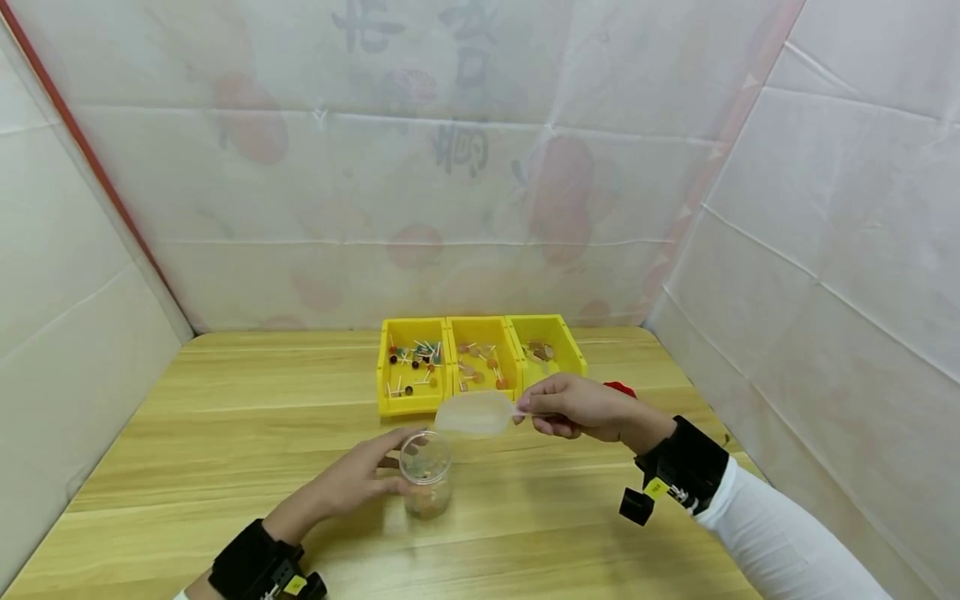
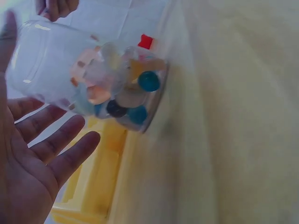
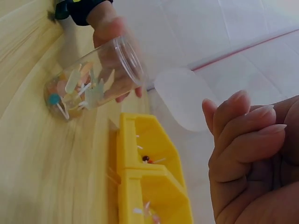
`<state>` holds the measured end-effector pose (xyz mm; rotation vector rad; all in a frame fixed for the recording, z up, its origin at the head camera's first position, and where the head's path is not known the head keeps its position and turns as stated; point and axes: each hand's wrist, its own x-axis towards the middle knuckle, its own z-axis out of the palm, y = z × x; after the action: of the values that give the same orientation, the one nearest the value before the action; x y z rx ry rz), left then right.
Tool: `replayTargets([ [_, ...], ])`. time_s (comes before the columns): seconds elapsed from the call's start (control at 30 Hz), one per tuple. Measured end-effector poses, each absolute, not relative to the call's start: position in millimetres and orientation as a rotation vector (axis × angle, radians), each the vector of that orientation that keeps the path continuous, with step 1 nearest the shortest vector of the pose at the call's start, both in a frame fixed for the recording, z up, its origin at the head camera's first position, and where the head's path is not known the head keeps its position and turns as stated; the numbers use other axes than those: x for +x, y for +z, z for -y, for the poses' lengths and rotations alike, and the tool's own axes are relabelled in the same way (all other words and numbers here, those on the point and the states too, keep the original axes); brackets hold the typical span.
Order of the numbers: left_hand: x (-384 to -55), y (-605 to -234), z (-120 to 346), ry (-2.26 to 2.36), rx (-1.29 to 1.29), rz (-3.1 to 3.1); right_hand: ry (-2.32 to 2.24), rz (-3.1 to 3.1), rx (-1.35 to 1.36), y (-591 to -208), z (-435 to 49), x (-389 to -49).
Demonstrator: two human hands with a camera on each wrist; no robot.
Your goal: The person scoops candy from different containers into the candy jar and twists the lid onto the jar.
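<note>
A clear plastic jar (image 1: pixel 427 496) stands on the table, part filled with small lollipops and coloured pieces (image 2: pixel 117 88). My left hand (image 1: pixel 367 475) holds it from the left, thumb at the near side and fingers behind; in the left wrist view those fingers are spread and fairly straight. My right hand (image 1: pixel 577 408) pinches the thin handle of a translucent white scoop (image 1: pixel 474 413). The scoop's head lies just right of and above the jar's open rim (image 1: pixel 426 457). Whether anything lies in the scoop I cannot tell.
Beyond the hands, three joined yellow bins (image 1: pixel 416 407) stand on the wooden table (image 1: pixel 247 392). Lollipops with white sticks (image 1: pixel 416 358) lie in the left and middle ones, brownish pieces (image 1: pixel 540 351) in the right. A red object (image 1: pixel 621 388) is partly hidden behind my right arm. White sheets (image 1: pixel 375 183) enclose the table.
</note>
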<state>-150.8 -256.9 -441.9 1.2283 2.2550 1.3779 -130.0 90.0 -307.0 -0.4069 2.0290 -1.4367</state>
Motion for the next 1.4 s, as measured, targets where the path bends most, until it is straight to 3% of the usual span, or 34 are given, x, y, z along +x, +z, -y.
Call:
replayTargets([
  [0.17,-156,-436,262,1.402,1.282,-2.348,-1.491,-2.011,-0.402,-315,-89,-131],
  [0.67,-184,-431,270,1.46,1.082,-2.692,-1.641,-1.96,-0.296,-349,-59,-151],
  [1.4,-226,-438,258,1.434,0.495,-2.866,-1.731,-1.98,0.05,-376,5,-183],
])
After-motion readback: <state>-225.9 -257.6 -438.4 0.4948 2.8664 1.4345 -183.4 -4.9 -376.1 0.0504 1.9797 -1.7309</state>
